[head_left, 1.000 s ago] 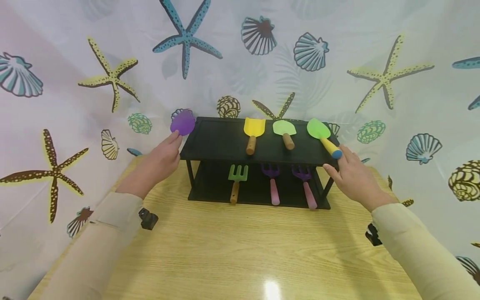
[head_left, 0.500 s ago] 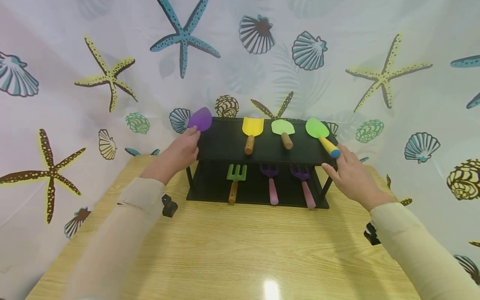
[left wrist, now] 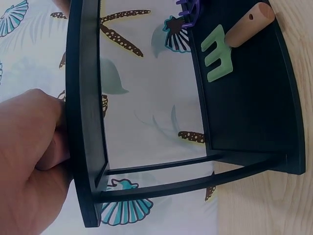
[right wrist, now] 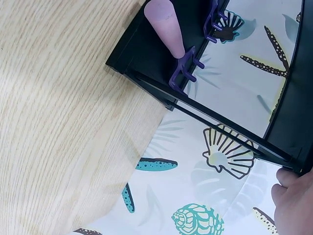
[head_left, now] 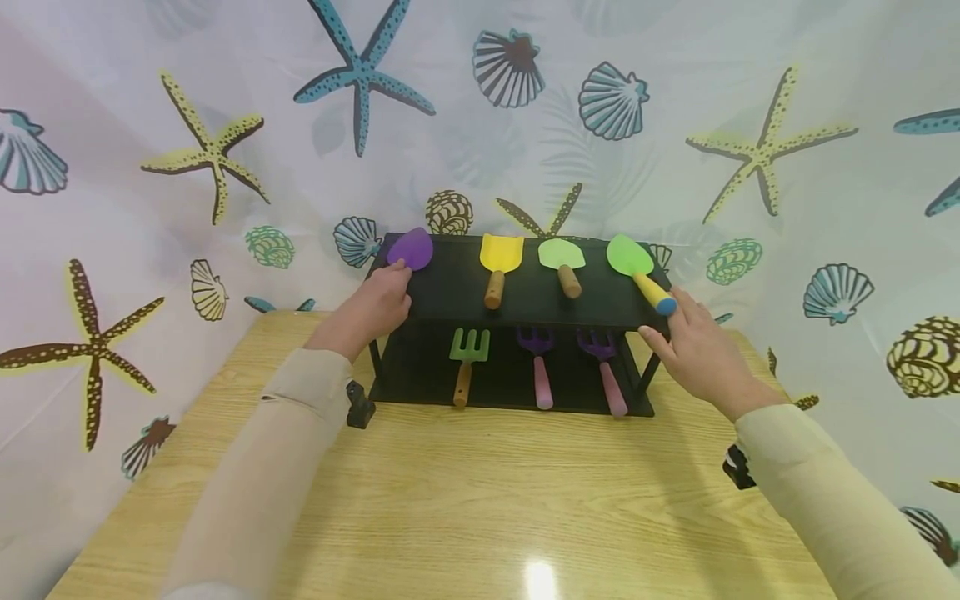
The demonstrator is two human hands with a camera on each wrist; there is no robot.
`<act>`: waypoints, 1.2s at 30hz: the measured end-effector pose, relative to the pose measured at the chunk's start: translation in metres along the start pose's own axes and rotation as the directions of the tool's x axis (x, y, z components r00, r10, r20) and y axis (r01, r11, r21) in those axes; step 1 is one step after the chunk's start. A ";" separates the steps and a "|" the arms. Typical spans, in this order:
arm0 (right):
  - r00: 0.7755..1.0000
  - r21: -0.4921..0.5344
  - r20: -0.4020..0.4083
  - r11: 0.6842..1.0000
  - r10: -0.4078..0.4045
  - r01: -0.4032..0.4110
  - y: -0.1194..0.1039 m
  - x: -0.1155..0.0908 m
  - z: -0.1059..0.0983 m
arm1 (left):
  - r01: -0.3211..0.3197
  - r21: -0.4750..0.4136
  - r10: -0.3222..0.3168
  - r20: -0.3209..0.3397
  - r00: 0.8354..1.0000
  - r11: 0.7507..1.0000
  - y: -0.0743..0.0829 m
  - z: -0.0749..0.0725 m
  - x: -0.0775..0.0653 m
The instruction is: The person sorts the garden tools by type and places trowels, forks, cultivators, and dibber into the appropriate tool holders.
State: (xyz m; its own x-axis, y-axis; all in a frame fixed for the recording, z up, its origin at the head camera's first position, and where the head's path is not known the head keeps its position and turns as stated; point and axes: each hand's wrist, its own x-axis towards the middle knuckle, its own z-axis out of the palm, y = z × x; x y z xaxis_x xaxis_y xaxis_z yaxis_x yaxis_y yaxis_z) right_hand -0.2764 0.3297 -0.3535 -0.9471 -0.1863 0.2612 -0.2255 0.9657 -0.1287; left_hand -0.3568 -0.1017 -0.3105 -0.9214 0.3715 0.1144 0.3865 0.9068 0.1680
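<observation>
At the left end of the upper shelf, my left hand [head_left: 381, 300] grips a purple toy trowel [head_left: 412, 249] low on its blade side, blade pointing away. In the left wrist view my curled fingers [left wrist: 29, 142] are close to the shelf's edge, and most of the trowel is hidden. My right hand [head_left: 701, 350] rests with extended fingers at the right end of the black two-tier rack [head_left: 450, 287], close to the blue-tipped handle of a green trowel [head_left: 630, 255]. A yellow shovel [head_left: 502, 253] and a pale green trowel [head_left: 561, 253] lie on the same shelf.
On the lower tier lie a green hand fork [head_left: 470, 346] and two purple forks with pink handles, one at the middle [head_left: 542, 383] and one at the right [head_left: 612, 387]. The rack stands on a wooden table [head_left: 480, 492] before a seashell-print curtain [head_left: 480, 125].
My left hand has moved right with the purple trowel, from beside the rack to over the upper shelf's left end, then lowered it there. The right hand has stayed in place.
</observation>
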 end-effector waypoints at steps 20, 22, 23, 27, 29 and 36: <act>1.000 0.012 -0.004 1.000 -0.014 0.014 -0.004 0.008 0.003 | 0.050 -0.079 -0.058 -0.109 0.992 0.996 0.000 -0.003 -0.007; 1.000 0.014 0.006 1.000 -0.011 0.011 -0.003 0.008 0.003 | 0.047 -0.104 -0.060 -0.126 0.990 0.993 0.000 -0.006 -0.013; 1.000 0.014 0.011 1.000 -0.010 0.010 -0.003 0.008 0.003 | 0.039 -0.116 -0.055 -0.141 0.988 0.992 0.000 -0.008 -0.016; 1.000 0.029 0.025 1.000 -0.005 0.005 0.000 0.008 0.002 | 0.006 -0.163 -0.038 -0.194 0.980 0.987 0.001 -0.016 -0.032; 0.999 0.045 0.040 0.999 0.001 -0.003 0.003 0.007 0.000 | -0.016 -0.166 -0.021 -0.220 0.975 0.986 0.003 -0.018 -0.038; 0.996 0.106 0.090 0.994 0.026 -0.036 0.006 0.002 -0.012 | -0.154 -0.137 0.094 -0.369 0.925 0.978 0.009 -0.016 -0.063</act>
State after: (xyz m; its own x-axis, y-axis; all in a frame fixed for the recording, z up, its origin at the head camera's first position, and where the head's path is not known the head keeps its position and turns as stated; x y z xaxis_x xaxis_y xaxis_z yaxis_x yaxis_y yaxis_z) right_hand -0.2767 0.3370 -0.3421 -0.9694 -0.1763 0.1709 -0.2144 0.9470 -0.2391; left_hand -0.2944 -0.1204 -0.3002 -0.8002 0.3555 0.4830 0.5261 0.8028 0.2807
